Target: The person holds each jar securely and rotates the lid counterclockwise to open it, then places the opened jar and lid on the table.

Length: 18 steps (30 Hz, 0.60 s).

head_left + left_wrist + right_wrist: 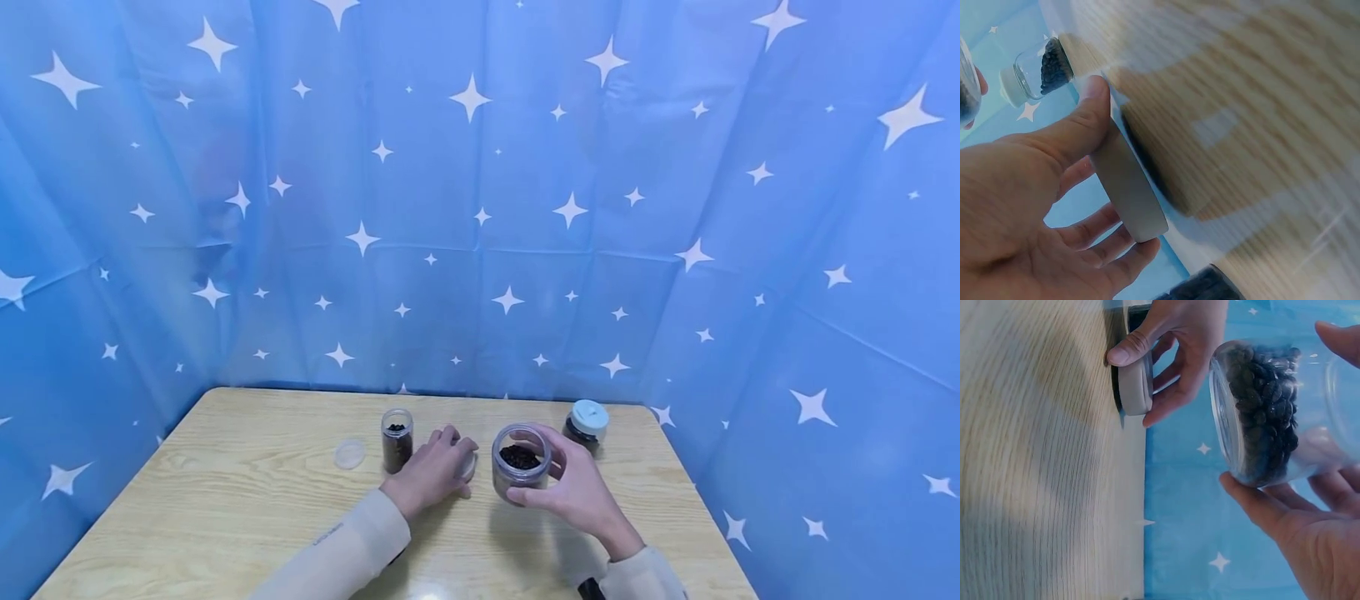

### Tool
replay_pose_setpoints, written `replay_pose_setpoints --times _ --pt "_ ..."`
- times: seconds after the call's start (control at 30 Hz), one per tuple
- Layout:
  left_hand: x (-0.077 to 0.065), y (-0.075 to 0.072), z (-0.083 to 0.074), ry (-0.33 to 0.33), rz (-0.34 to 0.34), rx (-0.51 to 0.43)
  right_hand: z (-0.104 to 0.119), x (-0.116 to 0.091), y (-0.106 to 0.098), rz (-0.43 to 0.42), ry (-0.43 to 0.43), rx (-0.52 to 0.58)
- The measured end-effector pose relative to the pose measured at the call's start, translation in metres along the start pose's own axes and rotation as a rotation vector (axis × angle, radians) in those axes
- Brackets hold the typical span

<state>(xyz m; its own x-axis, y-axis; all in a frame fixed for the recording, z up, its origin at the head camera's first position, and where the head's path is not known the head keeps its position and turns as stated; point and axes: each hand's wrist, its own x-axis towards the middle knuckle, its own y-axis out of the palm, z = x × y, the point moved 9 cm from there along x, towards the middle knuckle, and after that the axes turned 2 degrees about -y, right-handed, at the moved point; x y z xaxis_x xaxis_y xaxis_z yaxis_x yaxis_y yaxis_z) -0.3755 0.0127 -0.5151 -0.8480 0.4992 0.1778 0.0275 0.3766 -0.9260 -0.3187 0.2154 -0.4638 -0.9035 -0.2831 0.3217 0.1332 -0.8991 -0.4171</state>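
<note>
My right hand (573, 483) grips a clear open-topped jar (517, 479) around its side, raised above the table. Dark bean-like pieces (1263, 406) fill the lower part of it. To its left, my left hand (431, 471) holds a pale round lid (1129, 187) by its edge, thumb on one side and fingertips on the other. That lid stands close over the tabletop, as the right wrist view shows. Just beyond the left hand is a narrower open jar (397, 442) with dark contents, upright on the table.
A flat translucent lid (349, 454) lies left of the narrow jar. Behind the right hand stands a jar with a light blue lid (588, 417), dark pieces inside. The wooden table (247, 492) ends at a blue star-patterned curtain (450, 183).
</note>
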Motion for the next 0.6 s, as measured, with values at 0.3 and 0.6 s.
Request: replay_pose_setpoints --times 0.3,0.6 --pt "0.001 0.005 0.004 -0.026 0.037 -0.017 -0.003 0.005 0.002 -0.005 0.010 0.002" --pt "-0.001 0.001 0.008 -0.032 0.011 0.029 -0.012 0.010 0.007 0.005 0.037 -0.001"
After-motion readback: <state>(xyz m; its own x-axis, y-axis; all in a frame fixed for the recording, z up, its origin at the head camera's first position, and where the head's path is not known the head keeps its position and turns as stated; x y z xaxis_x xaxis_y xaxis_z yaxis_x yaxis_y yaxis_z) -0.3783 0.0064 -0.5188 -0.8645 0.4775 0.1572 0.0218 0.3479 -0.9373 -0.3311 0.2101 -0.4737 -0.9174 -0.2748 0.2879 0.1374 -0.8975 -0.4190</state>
